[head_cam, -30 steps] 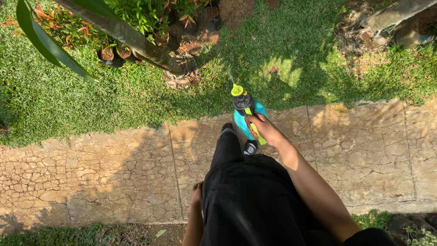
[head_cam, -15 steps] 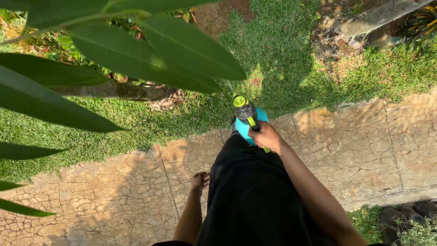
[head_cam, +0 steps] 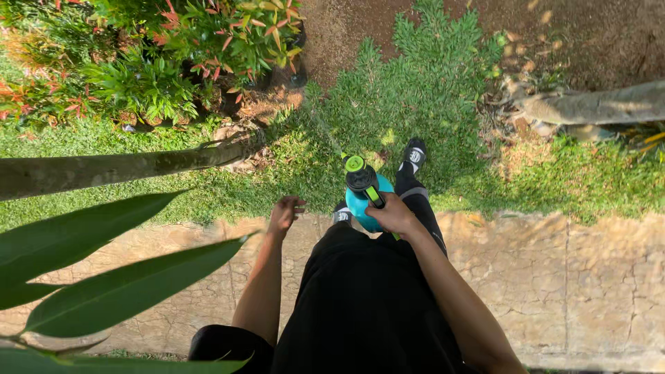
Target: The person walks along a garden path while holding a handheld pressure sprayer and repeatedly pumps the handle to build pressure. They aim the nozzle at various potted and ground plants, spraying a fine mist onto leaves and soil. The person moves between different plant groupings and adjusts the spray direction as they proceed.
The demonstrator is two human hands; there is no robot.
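My right hand [head_cam: 393,215] grips the handle of a teal spray bottle [head_cam: 365,195] with a black pump top and a green cap, held in front of my body at waist height. Its nozzle points toward the grass and plants ahead. My left hand [head_cam: 285,212] hangs free to the left with its fingers loosely apart, holding nothing. One black shoe [head_cam: 413,156] steps onto the lawn, the other shoe [head_cam: 342,215] is at the edge of the stone path.
A cracked stone path [head_cam: 575,277] runs left to right under me. Grass [head_cam: 429,104] lies ahead, with red-and-green shrubs [head_cam: 173,48] at top left, a leaning trunk [head_cam: 104,170] at left, another trunk [head_cam: 596,107] at right. Large leaves [head_cam: 104,277] hang close at lower left.
I have stepped forward off the path onto the grass. The shrubs have come into view, the big leaves have shifted to the lower left, and my left hand has lifted away from my side.
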